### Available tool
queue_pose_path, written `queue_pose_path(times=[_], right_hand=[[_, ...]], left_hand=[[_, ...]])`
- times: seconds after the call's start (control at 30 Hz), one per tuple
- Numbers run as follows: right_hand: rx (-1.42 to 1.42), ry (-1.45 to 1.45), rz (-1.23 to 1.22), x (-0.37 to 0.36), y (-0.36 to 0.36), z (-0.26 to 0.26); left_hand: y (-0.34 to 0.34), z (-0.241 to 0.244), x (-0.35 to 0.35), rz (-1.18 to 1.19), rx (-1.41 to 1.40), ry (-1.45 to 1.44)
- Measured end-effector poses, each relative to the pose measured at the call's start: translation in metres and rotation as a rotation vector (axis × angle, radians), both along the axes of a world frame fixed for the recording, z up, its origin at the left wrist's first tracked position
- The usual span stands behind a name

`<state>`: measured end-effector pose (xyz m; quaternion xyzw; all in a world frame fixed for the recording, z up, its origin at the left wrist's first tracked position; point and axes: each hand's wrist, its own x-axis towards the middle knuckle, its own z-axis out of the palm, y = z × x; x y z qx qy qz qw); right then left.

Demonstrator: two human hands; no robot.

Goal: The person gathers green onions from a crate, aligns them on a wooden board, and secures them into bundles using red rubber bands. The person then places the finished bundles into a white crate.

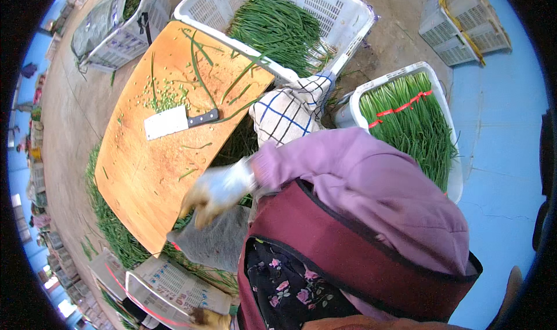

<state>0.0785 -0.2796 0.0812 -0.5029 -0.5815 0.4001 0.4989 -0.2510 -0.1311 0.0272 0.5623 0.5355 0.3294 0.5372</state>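
My right hand (215, 195), in a stained white work glove, is blurred over the near edge of the wooden board (148, 164). Its fingers look spread, and I see nothing in them. On the board lies a cleaver (167, 122) with a black riveted handle, beside chopped pieces of green stalk (167, 97) and loose green leaves (200, 75). Below my right hand is grey cloth (217, 238) over my lap. At the bottom edge, my gloved left hand (213, 319) is partly cut off and blurred, near a white crate (182, 284); its grip is unclear.
Beyond the board stands a white plastic crate (348, 64) of loose green chives (278, 29). Another crate (363, 108) holds chives tied with red bands (404, 106). More greens (117, 230) lie under the board. A bagged crate (117, 42) stands farther off.
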Motion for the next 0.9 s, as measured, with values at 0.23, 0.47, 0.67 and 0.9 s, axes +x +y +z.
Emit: queue_pose_path(times=[0.23,0.47,0.67,0.9], right_hand=[[-0.237,0.592,0.030,-0.027,0.075,-0.005],[-0.353,0.495,-0.313,0.072,0.105,-0.047],[-0.310,0.507,-0.457,0.141,0.183,-0.078],[-0.076,-0.227,-0.601,0.159,0.280,-0.099]], left_hand=[[-0.021,0.009,0.089,-0.303,0.026,-0.242],[-0.060,-0.004,0.161,-0.206,-0.108,-0.182],[-0.052,-0.058,0.151,-0.126,-0.309,-0.187],[-0.031,-0.064,0.180,-0.041,-0.385,-0.125]])
